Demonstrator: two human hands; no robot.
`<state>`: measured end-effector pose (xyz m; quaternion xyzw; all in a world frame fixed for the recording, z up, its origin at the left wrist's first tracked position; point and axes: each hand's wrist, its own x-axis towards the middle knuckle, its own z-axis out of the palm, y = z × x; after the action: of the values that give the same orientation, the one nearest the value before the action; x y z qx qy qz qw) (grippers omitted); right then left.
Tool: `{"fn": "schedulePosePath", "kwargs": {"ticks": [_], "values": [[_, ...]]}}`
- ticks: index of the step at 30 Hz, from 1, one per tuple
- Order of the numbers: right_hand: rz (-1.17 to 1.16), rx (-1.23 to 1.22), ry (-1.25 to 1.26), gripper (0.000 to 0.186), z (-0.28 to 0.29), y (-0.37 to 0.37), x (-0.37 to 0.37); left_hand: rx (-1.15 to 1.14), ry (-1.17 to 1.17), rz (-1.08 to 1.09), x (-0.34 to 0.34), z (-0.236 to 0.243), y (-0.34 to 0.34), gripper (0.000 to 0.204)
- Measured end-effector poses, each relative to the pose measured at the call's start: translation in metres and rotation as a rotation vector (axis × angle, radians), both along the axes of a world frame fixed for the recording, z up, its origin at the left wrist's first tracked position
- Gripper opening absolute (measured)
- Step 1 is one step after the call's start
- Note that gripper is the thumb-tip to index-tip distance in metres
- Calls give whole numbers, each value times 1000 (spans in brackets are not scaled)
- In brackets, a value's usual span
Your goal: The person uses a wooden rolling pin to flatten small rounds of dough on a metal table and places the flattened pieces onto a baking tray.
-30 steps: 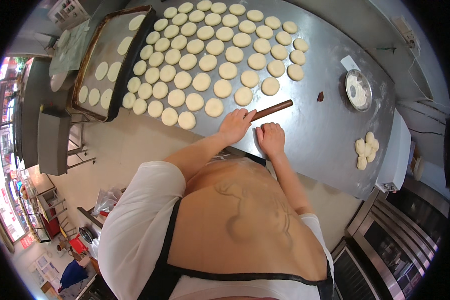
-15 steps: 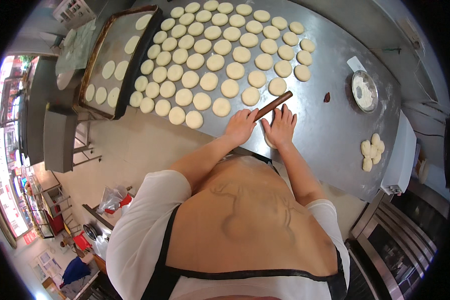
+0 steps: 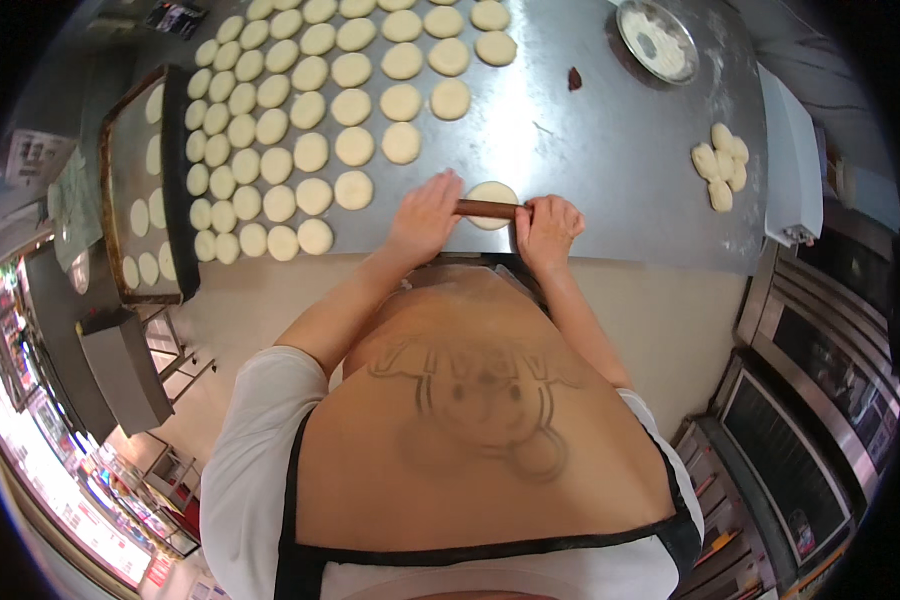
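Note:
A dark wooden rolling pin [image 3: 485, 209] lies crosswise over a pale dough disc [image 3: 492, 190] near the steel table's front edge. My left hand [image 3: 425, 215] holds the pin's left end, fingers bent over it. My right hand [image 3: 550, 228] grips the other end, its fingers curled. Rows of round dough discs [image 3: 353, 145] cover the left and back of the tabletop [image 3: 620, 175]. A bunch of small dough pieces [image 3: 720, 167] sits to the right.
A metal bowl of flour [image 3: 656, 40] stands at the back right, near a small dark object [image 3: 574, 80]. A dark-rimmed baking tray [image 3: 173, 190] with flattened dough pieces is at the table's left. Steel ovens [image 3: 805, 380] are at right; grey metal furniture [image 3: 125, 365] is at lower left.
The rolling pin has turned from slanted to level and now crosses a dough disc. My right hand has moved from beneath it onto its right end. The whole view has shifted.

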<state>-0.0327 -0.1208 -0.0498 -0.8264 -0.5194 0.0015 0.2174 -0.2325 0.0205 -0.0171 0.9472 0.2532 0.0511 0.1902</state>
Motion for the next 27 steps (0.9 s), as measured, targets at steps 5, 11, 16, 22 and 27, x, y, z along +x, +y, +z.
{"fn": "schedulePosePath", "kwargs": {"ticks": [5,11,16,22,27], "values": [[-57,-140,9,34,19,64,43,246,151,82,54,-2,46,78],[152,-37,-112,56,0,16,27,189,140,-49,12,-14,12,79],[188,-165,45,59,0,-43,3,68,47,-192,-23,-20,-8,79],[111,-103,-178,52,20,80,64,285,-96,-37,66,-11,61,54],[240,-50,3,64,-3,-14,18,-343,-63,137,76,-3,15,45]]}}
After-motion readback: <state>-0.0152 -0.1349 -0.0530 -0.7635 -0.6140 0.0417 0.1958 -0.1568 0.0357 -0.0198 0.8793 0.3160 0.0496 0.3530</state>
